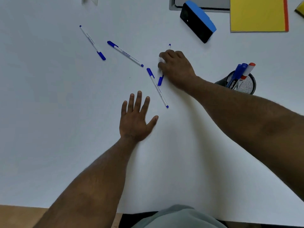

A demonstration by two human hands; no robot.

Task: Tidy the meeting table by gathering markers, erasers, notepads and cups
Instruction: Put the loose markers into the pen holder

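Legible text: "camlin", white lettering on the dark barrel of the blue-capped marker [234, 78] standing in the black mesh holder [246, 85]; the word is cut off at the holder's rim. Blue print runs along the barrels of the white pens [125, 53] lying on the table [49, 112]; too small to read.

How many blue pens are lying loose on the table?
4: far-left pen, middle pen, pen nearest the left hand, and one under the right hand, its cap showing.
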